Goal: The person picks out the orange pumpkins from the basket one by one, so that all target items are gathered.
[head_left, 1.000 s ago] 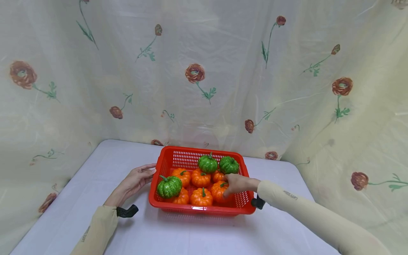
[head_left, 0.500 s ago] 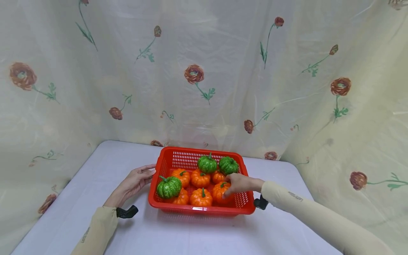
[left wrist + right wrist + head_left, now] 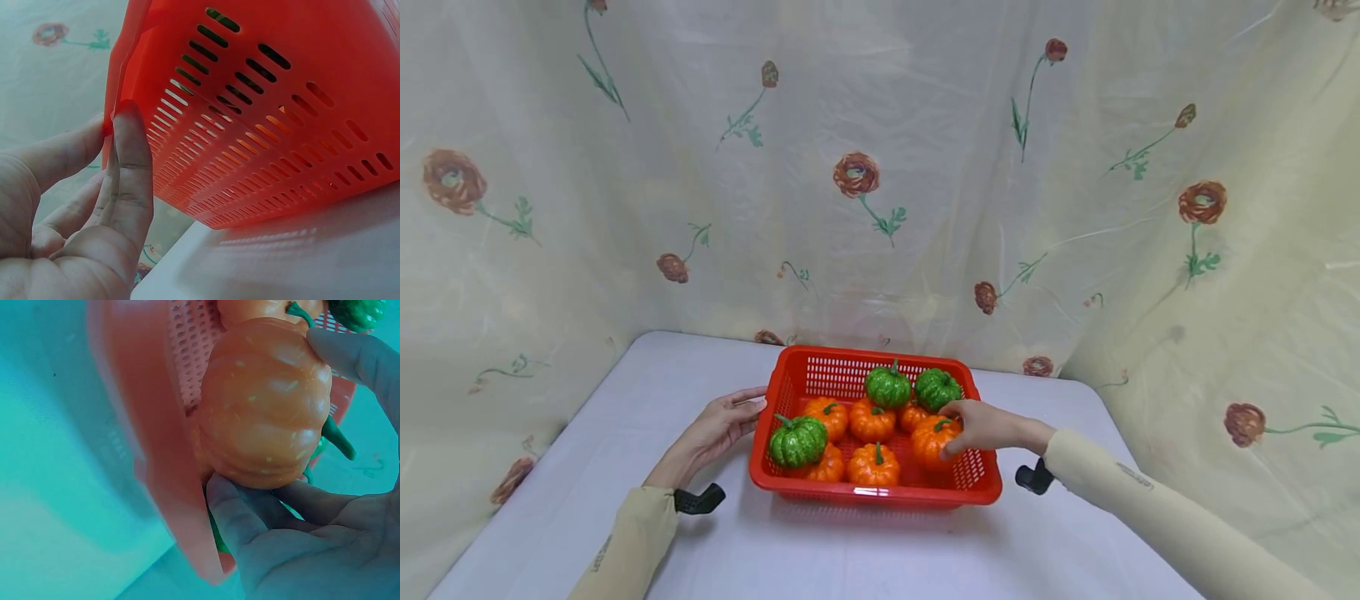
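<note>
A red plastic basket (image 3: 872, 492) with slotted sides holds several orange pumpkins (image 3: 874, 464) and three green ones (image 3: 797, 442). My left hand (image 3: 718, 427) is at the basket's left end; in the left wrist view its fingers (image 3: 132, 162) pinch the basket rim from both sides. Inside the right end of the basket, my right hand (image 3: 992, 427) grips an orange pumpkin (image 3: 931, 446). The right wrist view has this pumpkin (image 3: 265, 403) between thumb and fingers, close by the basket wall, with its green stem pointing away from the palm.
The basket stands on a table (image 3: 805, 558) with a white cover. A pale curtain (image 3: 925, 275) printed with flowers hangs behind and on both sides. Two green pumpkins (image 3: 938, 390) lie at the basket's back right, near my right hand.
My right hand has moved to the right and slightly up with the orange pumpkin, away from the neighbouring pumpkins. The left hand and the basket have stayed where they were.
</note>
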`<state>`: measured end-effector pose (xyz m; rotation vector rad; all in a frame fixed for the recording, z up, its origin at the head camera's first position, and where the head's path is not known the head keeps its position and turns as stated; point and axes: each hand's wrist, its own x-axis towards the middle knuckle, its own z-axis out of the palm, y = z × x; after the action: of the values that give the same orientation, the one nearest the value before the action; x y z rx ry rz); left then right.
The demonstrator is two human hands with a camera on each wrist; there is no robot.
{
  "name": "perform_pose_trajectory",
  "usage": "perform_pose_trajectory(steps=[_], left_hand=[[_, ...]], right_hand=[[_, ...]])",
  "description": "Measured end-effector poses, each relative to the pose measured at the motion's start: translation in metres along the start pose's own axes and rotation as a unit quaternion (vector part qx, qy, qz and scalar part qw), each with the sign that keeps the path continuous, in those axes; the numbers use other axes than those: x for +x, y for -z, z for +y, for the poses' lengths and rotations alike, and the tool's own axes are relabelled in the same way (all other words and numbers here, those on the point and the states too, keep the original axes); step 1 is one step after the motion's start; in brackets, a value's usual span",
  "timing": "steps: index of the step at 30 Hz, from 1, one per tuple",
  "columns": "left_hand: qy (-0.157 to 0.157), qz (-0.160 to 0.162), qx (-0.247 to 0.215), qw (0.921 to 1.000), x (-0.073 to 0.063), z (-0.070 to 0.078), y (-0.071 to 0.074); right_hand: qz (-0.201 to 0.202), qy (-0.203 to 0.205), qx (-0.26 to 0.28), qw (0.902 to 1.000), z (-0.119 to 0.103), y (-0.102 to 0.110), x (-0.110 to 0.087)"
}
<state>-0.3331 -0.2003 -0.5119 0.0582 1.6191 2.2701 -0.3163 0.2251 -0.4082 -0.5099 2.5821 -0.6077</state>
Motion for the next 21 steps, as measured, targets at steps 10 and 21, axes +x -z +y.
perform_pose_trajectory(steps=[10, 21], left_hand=[[0.007, 0.011, -0.011, 0.9999, -0.002, 0.002, 0.001], [0.016, 0.024, -0.01, 0.9995, 0.002, 0.0, 0.0]], right_hand=[[0.032, 0.022, 0.044, 0.9983, 0.007, 0.003, -0.026], [0.085, 0.049, 0.114, 0.9886, 0.035, 0.003, -0.046]])
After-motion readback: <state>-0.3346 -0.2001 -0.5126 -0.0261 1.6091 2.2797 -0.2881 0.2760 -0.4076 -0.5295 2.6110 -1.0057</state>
